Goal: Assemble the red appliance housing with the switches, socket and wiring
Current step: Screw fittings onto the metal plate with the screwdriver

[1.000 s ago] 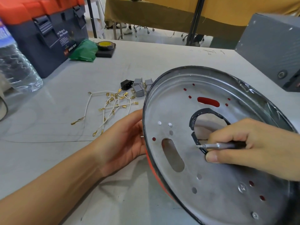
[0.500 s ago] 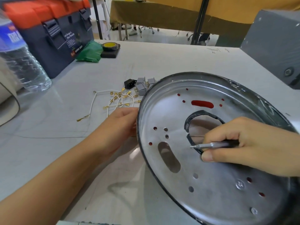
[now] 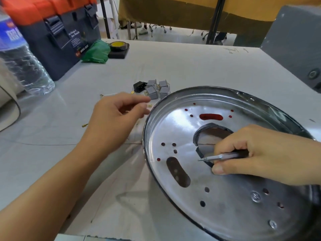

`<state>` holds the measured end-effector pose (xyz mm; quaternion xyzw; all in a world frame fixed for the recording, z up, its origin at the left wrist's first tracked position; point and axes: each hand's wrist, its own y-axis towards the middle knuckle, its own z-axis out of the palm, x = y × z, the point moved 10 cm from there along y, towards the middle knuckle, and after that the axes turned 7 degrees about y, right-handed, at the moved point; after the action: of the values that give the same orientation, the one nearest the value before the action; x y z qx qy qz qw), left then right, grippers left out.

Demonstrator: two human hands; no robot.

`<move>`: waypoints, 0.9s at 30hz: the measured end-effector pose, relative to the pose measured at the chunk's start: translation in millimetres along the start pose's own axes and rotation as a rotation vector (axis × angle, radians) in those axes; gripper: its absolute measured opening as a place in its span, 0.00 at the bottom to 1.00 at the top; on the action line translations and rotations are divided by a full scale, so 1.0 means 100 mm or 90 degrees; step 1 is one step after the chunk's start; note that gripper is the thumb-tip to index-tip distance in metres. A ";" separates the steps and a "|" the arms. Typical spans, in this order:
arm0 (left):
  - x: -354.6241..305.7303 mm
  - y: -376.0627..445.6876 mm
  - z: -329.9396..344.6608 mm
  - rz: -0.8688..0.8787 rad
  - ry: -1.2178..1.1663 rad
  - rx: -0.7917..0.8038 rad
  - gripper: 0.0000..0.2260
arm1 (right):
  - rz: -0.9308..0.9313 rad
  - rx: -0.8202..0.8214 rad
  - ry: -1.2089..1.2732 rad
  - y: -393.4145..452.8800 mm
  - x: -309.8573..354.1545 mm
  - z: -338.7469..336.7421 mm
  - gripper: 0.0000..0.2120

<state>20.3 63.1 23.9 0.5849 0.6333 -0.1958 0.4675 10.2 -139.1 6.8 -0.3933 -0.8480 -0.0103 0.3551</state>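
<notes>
The round metal housing (image 3: pixel 225 197), red on the outside with a dark rim, lies tilted at the right, its holed silver inside facing me. My right hand (image 3: pixel 265 153) rests in it by the central opening and grips a small screwdriver (image 3: pixel 220 156), tip pointing left. My left hand (image 3: pixel 112 119) hovers off the rim over the white wires (image 3: pixel 111 95) with gold terminals, fingers loosely bent, hiding most of them. Just beyond its fingertips sit several grey switches (image 3: pixel 157 89) and a black socket (image 3: pixel 139 86).
A black and orange toolbox (image 3: pixel 57 32) and a water bottle (image 3: pixel 22 63) stand at the far left. A green bag (image 3: pixel 95 52) and a tape roll (image 3: pixel 119 46) lie behind the parts. A grey box (image 3: pixel 295 42) fills the far right corner.
My left hand let go of the housing's left rim and moved up over the wires. The housing dropped lower under my right hand, which still holds the screwdriver.
</notes>
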 end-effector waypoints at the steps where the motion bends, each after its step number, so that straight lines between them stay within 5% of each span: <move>1: -0.04 0.01 -0.06 0.017 -0.001 -0.018 0.09 | 0.002 0.003 -0.001 0.01 -0.01 0.00 0.23; 6: -0.35 0.02 -0.19 0.139 0.004 0.028 0.09 | 0.017 0.019 -0.002 0.03 -0.05 0.03 0.24; 14: -0.77 -0.16 0.12 0.299 0.111 0.383 0.09 | 0.029 0.033 0.002 0.04 -0.08 0.05 0.25; 27: -0.62 -0.38 0.72 0.309 0.387 0.727 0.03 | 0.038 0.032 0.017 0.05 -0.10 0.05 0.24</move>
<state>3.6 -37.3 28.3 0.8936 0.3850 -0.2158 -0.0814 14.7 -140.8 -4.3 -0.4095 -0.8310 0.0166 0.3760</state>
